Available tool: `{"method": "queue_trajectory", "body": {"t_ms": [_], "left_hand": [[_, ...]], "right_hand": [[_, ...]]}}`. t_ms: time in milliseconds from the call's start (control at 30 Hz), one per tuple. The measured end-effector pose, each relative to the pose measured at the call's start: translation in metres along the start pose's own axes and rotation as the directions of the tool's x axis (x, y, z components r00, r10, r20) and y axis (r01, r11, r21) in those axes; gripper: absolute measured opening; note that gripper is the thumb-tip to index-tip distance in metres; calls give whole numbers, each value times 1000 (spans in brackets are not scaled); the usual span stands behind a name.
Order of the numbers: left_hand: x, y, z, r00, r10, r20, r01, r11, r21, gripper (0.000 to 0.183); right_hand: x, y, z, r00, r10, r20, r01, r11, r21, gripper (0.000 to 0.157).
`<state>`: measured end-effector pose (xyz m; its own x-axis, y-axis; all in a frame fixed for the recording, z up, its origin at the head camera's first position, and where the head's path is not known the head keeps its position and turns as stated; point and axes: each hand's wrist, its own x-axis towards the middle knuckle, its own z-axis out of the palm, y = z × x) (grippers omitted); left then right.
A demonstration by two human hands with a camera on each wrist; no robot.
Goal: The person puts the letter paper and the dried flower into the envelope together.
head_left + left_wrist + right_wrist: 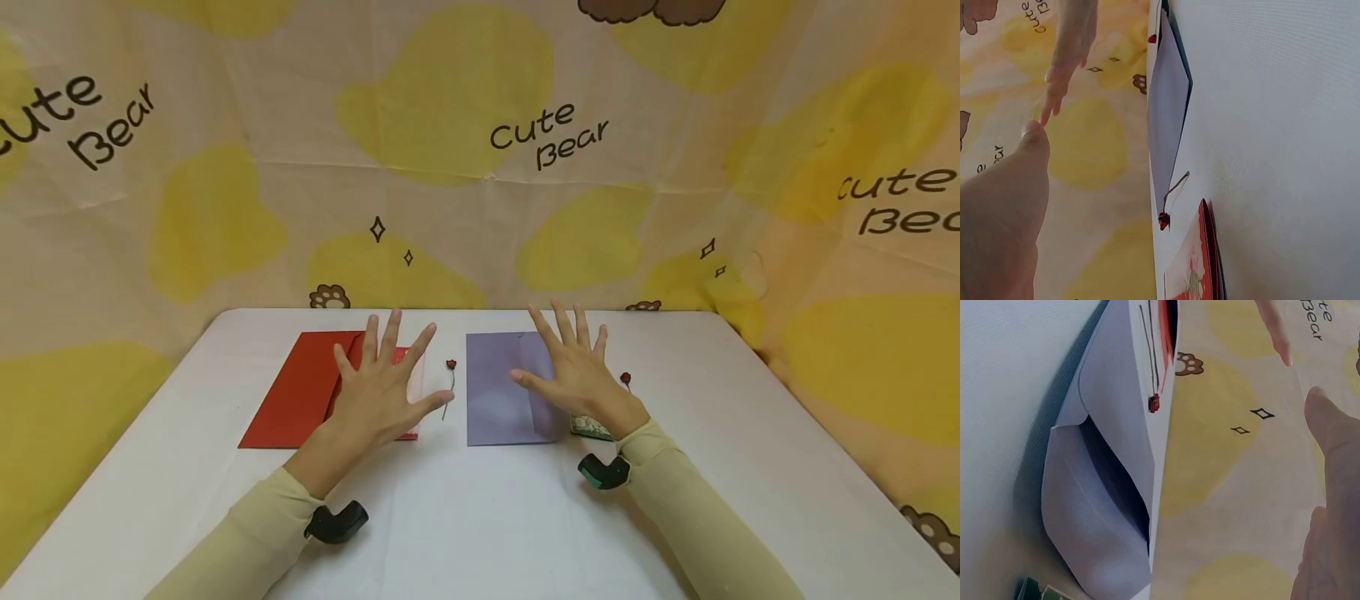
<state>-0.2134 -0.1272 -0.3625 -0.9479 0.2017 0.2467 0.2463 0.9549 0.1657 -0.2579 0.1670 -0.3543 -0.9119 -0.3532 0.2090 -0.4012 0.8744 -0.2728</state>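
Both hands hover over the table with fingers spread, holding nothing. In the head view my left hand (pixel 378 387) is above a red envelope (pixel 288 392) and overlaps a red-edged card (pixel 415 392) beside it. A dried red flower (pixel 451 365) on a thin stem lies just right of the left thumb. My right hand (pixel 577 371) is over a lilac envelope (pixel 498 392), whose flap (pixel 1097 544) stands partly lifted in the right wrist view. Under the right wrist a green patterned card (pixel 592 427) is mostly hidden. A second red flower (pixel 626 378) shows beyond that wrist.
The white table (pixel 480 525) reaches back to a yellow and cream cloth backdrop (pixel 450 100) printed with "Cute Bear". Each wrist wears a black camera mount, the left mount (pixel 337 522) and the right mount (pixel 603 472).
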Motion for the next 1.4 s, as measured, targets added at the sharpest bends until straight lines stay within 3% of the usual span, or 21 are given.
{"method": "queue_trajectory", "body": {"t_ms": [233,600,1100,1400], "left_hand": [[4,2,4,1000,22,-20,-22,1000,-14,93],[12,5,7,999,51,10,-51,998,-31,92],[20,9,16,990,132,-50,-135,990,-43,85],[27,17,20,990,142,-24,-143,989,-37,81]], "right_hand": [[2,4,0,1000,-10,26,9,1000,20,98],[4,13,1,998,-48,34,46,997,62,98],[-2,33,9,992,-71,103,59,992,114,94],[-2,43,10,990,-92,104,76,986,147,92]]}}
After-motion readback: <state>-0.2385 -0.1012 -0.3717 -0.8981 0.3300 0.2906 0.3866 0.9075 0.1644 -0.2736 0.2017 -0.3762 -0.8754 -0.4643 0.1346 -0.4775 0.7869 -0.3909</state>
